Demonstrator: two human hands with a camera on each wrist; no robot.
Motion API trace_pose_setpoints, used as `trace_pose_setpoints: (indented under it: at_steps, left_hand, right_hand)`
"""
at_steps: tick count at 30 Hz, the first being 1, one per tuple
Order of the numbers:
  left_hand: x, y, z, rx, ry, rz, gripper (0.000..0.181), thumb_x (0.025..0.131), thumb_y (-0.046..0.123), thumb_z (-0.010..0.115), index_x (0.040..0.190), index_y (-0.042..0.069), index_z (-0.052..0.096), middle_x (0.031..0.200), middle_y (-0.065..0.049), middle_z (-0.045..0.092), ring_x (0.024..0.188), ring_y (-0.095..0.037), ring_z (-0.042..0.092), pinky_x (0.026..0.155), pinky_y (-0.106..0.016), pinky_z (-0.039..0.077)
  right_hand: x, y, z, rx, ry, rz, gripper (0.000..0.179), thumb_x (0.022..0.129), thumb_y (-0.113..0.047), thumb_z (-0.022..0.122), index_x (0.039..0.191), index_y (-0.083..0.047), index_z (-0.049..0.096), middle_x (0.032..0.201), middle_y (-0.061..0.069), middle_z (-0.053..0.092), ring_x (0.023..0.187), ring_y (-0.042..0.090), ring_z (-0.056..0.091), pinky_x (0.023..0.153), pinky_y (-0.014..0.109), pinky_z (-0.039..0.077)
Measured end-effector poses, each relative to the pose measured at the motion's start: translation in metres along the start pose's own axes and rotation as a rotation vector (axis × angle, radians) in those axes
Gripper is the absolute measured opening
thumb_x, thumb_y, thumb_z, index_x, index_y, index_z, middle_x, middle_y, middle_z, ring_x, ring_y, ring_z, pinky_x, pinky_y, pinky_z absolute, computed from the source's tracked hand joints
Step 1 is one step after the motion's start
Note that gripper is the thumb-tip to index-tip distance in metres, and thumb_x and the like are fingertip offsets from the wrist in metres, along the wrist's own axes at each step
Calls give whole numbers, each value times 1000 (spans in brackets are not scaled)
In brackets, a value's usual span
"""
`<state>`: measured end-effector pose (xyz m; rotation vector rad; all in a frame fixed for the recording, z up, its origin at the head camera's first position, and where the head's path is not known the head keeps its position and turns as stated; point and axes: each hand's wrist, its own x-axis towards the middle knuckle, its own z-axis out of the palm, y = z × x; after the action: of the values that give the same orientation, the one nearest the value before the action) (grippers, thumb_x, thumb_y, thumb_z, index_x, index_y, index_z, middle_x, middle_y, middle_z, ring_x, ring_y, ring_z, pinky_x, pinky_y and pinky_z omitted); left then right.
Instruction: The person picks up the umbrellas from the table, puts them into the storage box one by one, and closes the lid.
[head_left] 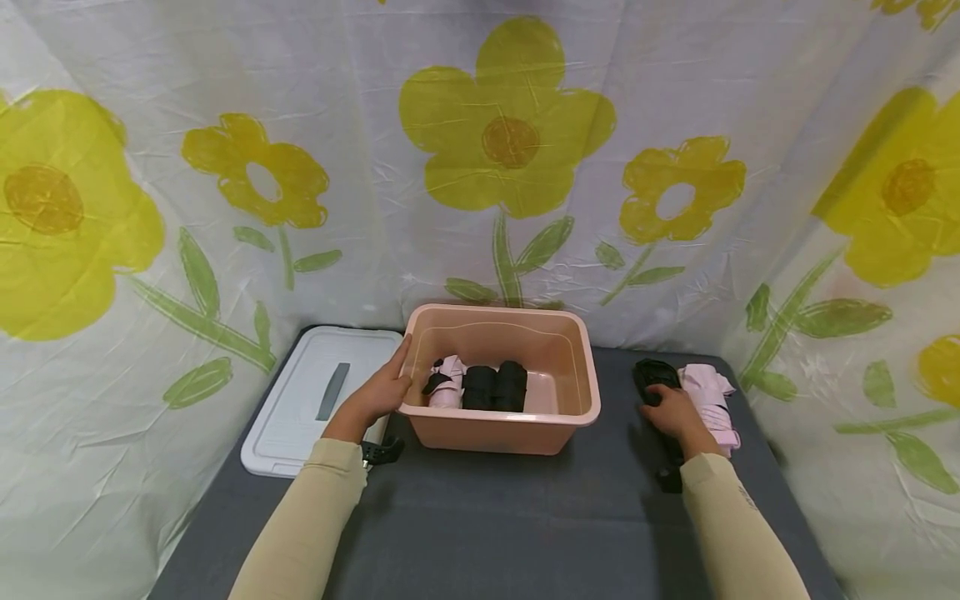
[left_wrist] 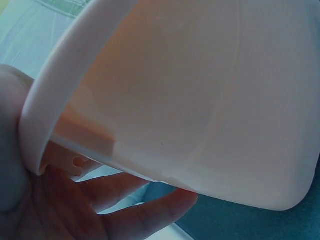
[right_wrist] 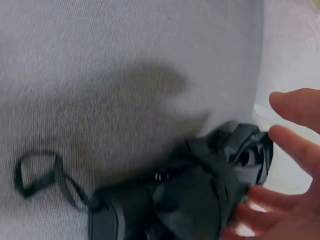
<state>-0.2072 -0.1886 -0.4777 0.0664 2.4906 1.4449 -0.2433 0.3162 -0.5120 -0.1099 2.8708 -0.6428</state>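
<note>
My left hand (head_left: 372, 402) grips the left rim of a peach plastic bin (head_left: 487, 433); in the left wrist view its fingers (left_wrist: 145, 212) lie along the outer wall under the rim. Inside the bin a pink rolled bundle (head_left: 447, 385) with a black band lies beside two black rolls (head_left: 495, 388). At the table's right side my right hand (head_left: 675, 417) reaches over a black folded umbrella (right_wrist: 185, 200) with a wrist loop. In the right wrist view its thumb and fingers are spread at the umbrella's gathered cloth end, seemingly touching it. A pink folded bundle (head_left: 708, 400) lies just right of the umbrella.
A pale grey lid (head_left: 288, 417) with a darker grey handle lies on the table left of the bin. The dark grey table (head_left: 510, 533) is bordered at the back and sides by a flower-printed curtain (head_left: 360, 167). A black watch (head_left: 382, 451) is on the left wrist.
</note>
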Motion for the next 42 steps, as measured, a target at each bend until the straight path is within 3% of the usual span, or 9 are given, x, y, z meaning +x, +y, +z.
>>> trace_pose_setpoints:
  at_steps: [13, 23, 29, 34, 42]
  left_hand:
    - [-1, 0, 0, 6, 8, 5, 75, 97, 7, 32, 156, 29, -9, 163, -16, 1, 148, -39, 12, 117, -59, 15]
    - [-2, 0, 1, -1, 6, 6, 75, 96, 6, 32, 156, 29, -8, 163, -17, 1, 148, -40, 12, 117, -59, 15]
    - [-1, -1, 0, 5, 10, 16, 74, 97, 7, 31, 156, 29, -8, 163, -17, 1, 148, -40, 11, 117, -59, 14]
    - [0, 0, 0, -9, 14, -2, 75, 97, 6, 32, 156, 30, -7, 163, -17, 1, 148, -40, 12, 117, -58, 16]
    - [-1, 0, 0, -4, 21, -6, 75, 97, 7, 33, 156, 31, -7, 164, -16, 2, 149, -38, 11, 117, -58, 14]
  right_hand:
    - [6, -6, 6, 40, 40, 109, 58, 89, -30, 56, 134, 5, 47, 135, 41, 41, 127, 54, 33, 102, 63, 35]
    - [7, -8, 9, -38, -6, 164, 59, 91, -34, 52, 139, 0, 45, 135, 38, 44, 119, 57, 40, 91, 63, 39]
    - [13, -12, 10, -95, -35, 134, 52, 92, -26, 55, 135, 3, 49, 131, 37, 49, 120, 57, 35, 95, 64, 36]
    - [18, -15, 13, -92, -78, 169, 51, 91, -16, 55, 137, 3, 46, 134, 48, 29, 118, 66, 33, 93, 68, 37]
    - [21, -19, 23, -129, -151, 219, 53, 96, -12, 47, 146, 2, 36, 139, 53, 4, 118, 74, 23, 92, 75, 32]
